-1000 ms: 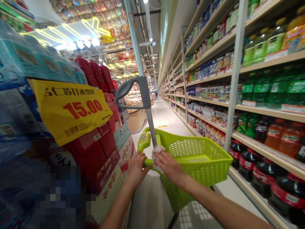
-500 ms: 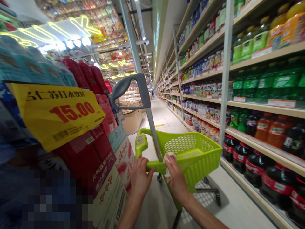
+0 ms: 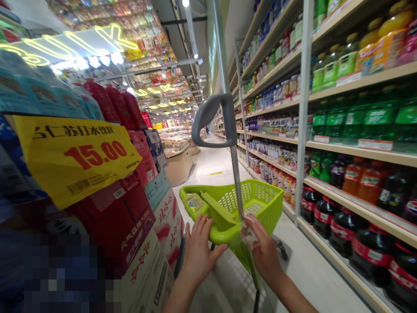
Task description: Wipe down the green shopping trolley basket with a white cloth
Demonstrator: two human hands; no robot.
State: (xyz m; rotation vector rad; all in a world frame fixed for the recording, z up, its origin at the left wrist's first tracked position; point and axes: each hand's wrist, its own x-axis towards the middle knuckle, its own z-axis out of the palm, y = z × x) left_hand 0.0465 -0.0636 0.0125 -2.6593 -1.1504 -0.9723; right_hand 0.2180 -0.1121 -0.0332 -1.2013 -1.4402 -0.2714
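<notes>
A lime-green plastic shopping cart stands in the aisle right in front of me, its mesh basket empty. My left hand rests with fingers spread against the near green rim of the cart. My right hand is closed on a crumpled white tissue and presses it against the cart's near edge, at the foot of a grey metal pole. That pole rises from the cart and carries a grey loop handle.
To my left is a stack of red and blue drink cartons with a yellow 15.00 price sign. Shelves of bottled drinks line the right side. The pale floor of the aisle runs ahead toward a display counter.
The cart has turned, its basket swinging left and the pole moving right and more upright. My left hand let go of the handle bar and opened; my right hand followed with the tissue.
</notes>
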